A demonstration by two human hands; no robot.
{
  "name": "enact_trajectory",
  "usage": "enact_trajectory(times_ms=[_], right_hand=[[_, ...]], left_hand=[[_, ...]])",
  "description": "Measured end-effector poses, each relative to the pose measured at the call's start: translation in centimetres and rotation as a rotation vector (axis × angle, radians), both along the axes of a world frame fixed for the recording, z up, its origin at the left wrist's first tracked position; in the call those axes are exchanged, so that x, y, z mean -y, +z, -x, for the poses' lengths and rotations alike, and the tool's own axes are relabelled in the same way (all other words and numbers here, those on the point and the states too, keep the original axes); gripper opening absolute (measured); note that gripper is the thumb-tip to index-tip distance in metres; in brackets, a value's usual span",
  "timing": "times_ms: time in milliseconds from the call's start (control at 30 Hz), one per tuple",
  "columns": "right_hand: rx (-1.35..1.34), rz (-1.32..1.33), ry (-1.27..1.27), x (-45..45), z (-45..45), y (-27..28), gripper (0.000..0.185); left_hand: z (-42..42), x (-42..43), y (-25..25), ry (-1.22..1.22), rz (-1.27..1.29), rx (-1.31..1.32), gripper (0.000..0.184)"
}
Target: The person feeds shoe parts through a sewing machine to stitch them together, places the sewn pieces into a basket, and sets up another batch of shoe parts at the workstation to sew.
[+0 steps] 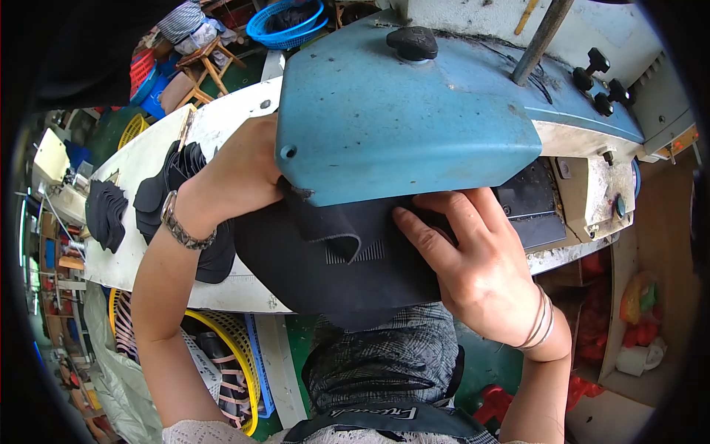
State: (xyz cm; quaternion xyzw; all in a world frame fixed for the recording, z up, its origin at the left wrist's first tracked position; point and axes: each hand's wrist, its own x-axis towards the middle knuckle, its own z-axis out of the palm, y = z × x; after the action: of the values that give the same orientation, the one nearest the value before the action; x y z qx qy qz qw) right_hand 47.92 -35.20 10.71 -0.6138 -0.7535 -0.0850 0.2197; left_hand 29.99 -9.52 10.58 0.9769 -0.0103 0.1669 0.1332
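1. White tabletop (111,266) is spread beneath the work, its front edge marked with a scale; green floor (510,362) is glimpsed below it.
2. Nearest, the person's lap is covered by dark checked cloth (377,362); beside it, on the person's left, a yellow basket (248,362) is placed below the tabletop.
3. Two thin bracelets (543,318) are worn at the right wrist. The right hand (473,266) is held open, palm down, its fingers bent and laid on the black piece (296,274).
4. That piece is placed at the tabletop's front edge, partly hanging over it, with its far part hidden under the blue machine cover. A flap with a grey edge (329,235) is folded over on top, just beside a patch of pale stripes (370,251).
5. A wristwatch (168,211) is worn on the left wrist. The left hand (255,166) is reached behind the cover; its fingers are hidden, so whether anything is gripped cannot be told.
6. Above both, the blue machine cover (407,126) is topped by a black knob (412,46).
7. To the left, stacks of black pieces (107,211) are laid on the tabletop.
8. Farther back, blue baskets (274,38) and a wooden stool (211,63) are seen.
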Motion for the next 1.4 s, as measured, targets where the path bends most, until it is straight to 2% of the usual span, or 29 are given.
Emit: enact_trajectory(times_ms=[100, 267, 367, 467, 533, 667, 767, 800, 867, 1000, 1100, 1133, 1200, 1300, 1333, 1400], right_hand=[[-0.011, 0.007, -0.003, -0.4, 0.0, 0.0, 0.046], [-0.044, 0.034, -0.069, -0.9, 0.5, 0.1, 0.051], [-0.092, 0.027, -0.093, -0.9, 0.5, -0.1, 0.053], [-0.191, -0.020, -0.054, -1.2, -0.1, -0.6, 0.050], [-0.260, -0.040, 0.002, -1.1, -0.6, -0.9, 0.047], [-0.354, -0.116, 0.111, -0.8, -1.6, -1.1, 0.038], [-0.425, -0.155, 0.135, -0.6, -1.6, -1.2, 0.032], [-0.421, -0.170, 0.115, -0.8, -1.3, -1.1, 0.031], [-0.413, -0.179, 0.082, -0.9, -0.8, -1.1, 0.028], [-0.525, -0.121, 0.100, -1.2, 0.7, -0.9, 0.021], [-0.764, 0.106, 0.081, -0.4, 2.8, 0.5, 0.019], [-0.777, 0.107, 0.133, -0.5, 3.1, 0.2, 0.021], [-0.764, 0.098, 0.230, -0.9, 4.0, 0.0, 0.020], [-0.787, 0.222, 0.295, -0.9, 4.6, 0.5, 0.017], [-0.812, 0.258, 0.302, -0.8, 5.0, 0.5, 0.017], [-0.745, 0.143, 0.278, -0.8, 5.6, 0.4, 0.015]], left_hand=[[-0.2, -1.4, 0.0, 0.085, 0.073, -0.091, 0.047], [-0.8, -5.3, -2.7, 0.016, -0.100, 0.070, 0.073], [-1.1, -6.8, -3.9, 0.021, -0.033, 0.167, 0.079], [-2.1, -7.9, -3.2, -0.027, -0.132, 0.178, 0.079], [-3.0, -9.4, -2.7, -0.063, 0.043, 0.143, 0.074], [0.0, -6.3, -1.2, 0.113, 0.216, -0.007, 0.060], [3.8, -0.6, 1.4, 0.027, -0.190, -0.074, 0.049], [4.5, 1.6, 1.5, -0.030, -0.162, -0.019, 0.039], [6.6, 4.1, 1.0, -0.067, -0.397, 0.112, 0.029], [9.6, 8.2, 0.9, -0.076, -0.446, 0.189, 0.022], [10.6, 10.1, 1.2, -0.097, -0.435, 0.202, 0.021], [10.8, 10.4, 1.2, -0.108, -0.431, 0.203, 0.022], [11.3, 10.8, 0.7, -0.092, -0.369, 0.213, 0.029], [11.5, 10.9, 1.1, -0.170, -0.253, 0.265, 0.023], [11.5, 10.9, 1.2, -0.211, -0.113, 0.275, 0.022], [11.7, 10.9, 1.1, -0.317, 0.098, 0.237, 0.020]])
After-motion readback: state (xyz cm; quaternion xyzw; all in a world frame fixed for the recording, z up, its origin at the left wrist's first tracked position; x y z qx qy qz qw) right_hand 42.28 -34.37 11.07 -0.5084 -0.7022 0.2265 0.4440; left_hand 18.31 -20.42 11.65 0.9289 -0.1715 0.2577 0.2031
